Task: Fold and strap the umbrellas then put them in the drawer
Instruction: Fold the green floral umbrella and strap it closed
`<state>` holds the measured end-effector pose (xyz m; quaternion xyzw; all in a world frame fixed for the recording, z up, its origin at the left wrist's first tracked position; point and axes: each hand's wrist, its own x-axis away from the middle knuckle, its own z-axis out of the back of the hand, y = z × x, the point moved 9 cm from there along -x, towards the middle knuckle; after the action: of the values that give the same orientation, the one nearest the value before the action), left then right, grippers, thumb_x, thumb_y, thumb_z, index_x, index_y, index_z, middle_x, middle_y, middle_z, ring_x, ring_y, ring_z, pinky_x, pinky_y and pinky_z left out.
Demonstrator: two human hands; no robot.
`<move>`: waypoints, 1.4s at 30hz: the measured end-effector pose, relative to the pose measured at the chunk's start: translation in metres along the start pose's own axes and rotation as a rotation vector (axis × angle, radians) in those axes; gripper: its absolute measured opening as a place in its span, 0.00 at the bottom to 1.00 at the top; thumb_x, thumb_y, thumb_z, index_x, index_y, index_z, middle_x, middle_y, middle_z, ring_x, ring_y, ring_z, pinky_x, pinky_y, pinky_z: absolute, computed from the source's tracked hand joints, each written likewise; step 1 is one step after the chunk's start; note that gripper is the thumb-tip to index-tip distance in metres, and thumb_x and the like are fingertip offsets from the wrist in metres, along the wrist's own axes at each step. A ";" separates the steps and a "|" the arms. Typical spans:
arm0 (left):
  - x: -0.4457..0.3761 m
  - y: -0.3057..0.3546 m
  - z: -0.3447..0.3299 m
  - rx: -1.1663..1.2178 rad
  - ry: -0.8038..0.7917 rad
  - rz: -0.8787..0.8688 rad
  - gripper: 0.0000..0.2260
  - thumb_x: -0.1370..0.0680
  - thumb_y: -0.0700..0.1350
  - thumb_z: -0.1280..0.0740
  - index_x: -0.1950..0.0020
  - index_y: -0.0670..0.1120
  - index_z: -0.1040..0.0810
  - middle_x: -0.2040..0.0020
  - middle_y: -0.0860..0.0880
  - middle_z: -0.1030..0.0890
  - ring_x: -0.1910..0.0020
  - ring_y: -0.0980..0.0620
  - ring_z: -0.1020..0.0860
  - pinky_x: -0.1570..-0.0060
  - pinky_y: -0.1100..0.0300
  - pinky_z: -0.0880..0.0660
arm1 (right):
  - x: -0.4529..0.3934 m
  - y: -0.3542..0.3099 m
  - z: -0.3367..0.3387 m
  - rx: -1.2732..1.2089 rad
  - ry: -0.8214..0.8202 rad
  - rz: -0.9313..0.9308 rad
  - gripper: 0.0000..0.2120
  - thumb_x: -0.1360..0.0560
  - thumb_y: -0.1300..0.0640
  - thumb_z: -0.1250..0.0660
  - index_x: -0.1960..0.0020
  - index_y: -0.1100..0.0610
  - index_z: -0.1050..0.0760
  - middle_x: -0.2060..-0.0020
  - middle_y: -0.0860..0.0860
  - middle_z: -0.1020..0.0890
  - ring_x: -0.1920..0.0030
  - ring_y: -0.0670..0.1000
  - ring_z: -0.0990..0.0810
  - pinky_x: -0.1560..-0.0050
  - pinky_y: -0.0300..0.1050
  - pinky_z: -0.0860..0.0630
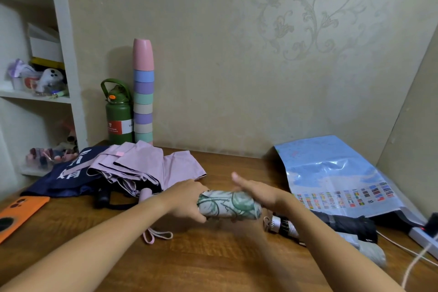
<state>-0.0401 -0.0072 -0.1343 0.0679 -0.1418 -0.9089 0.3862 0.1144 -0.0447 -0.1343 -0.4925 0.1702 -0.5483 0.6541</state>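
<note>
Left hand (pixel 187 199) grips the rolled leaf-print fabric umbrella (pixel 230 205) mid wooden desk (pixel 213 256), right hand (pixel 256 191) flat on it w/ straight fingers, unfolded lilac umbrella (pixel 147 168) just behind-left, black folded umbrella (pixel 343 223) right beside.

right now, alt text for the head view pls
Two hands roll a leaf-print umbrella above a wooden desk: left hand grips one end, right hand lies flat on it. A pink umbrella lies unfolded behind.
</note>
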 end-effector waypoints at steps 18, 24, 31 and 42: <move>-0.007 -0.022 -0.018 0.924 0.146 0.368 0.15 0.29 0.46 0.21 0.44 0.44 0.16 0.59 0.49 0.13 0.63 0.52 0.17 0.62 0.58 0.21 | -0.037 0.033 0.004 -0.409 0.267 0.205 0.11 0.17 0.55 0.33 0.53 0.59 0.17 0.66 0.51 0.27 0.68 0.47 0.33 0.62 0.41 0.33; 0.001 -0.024 -0.019 1.131 0.128 0.392 0.28 0.30 0.60 0.22 0.39 0.44 0.21 0.57 0.43 0.14 0.70 0.50 0.22 0.68 0.57 0.22 | -0.029 0.043 0.020 -0.021 0.385 0.123 0.14 0.17 0.49 0.34 0.54 0.56 0.15 0.71 0.47 0.24 0.68 0.47 0.29 0.63 0.41 0.29; 0.001 -0.020 -0.013 1.198 0.094 0.397 0.27 0.29 0.60 0.23 0.39 0.43 0.21 0.57 0.45 0.17 0.68 0.52 0.22 0.67 0.57 0.21 | -0.028 0.041 0.018 0.116 0.414 0.123 0.13 0.17 0.44 0.39 0.46 0.46 0.16 0.53 0.49 0.15 0.49 0.51 0.18 0.45 0.47 0.21; -0.003 0.000 -0.018 1.184 -0.149 0.212 0.29 0.30 0.57 0.21 0.36 0.43 0.23 0.57 0.45 0.17 0.70 0.52 0.23 0.69 0.59 0.20 | -0.028 0.008 -0.009 -0.207 0.214 0.260 0.09 0.17 0.52 0.34 0.44 0.53 0.17 0.53 0.51 0.14 0.54 0.48 0.17 0.45 0.47 0.23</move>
<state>-0.0335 -0.0088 -0.1514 0.1932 -0.6561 -0.6345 0.3601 0.1027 -0.0248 -0.1533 -0.4701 0.3564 -0.4881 0.6432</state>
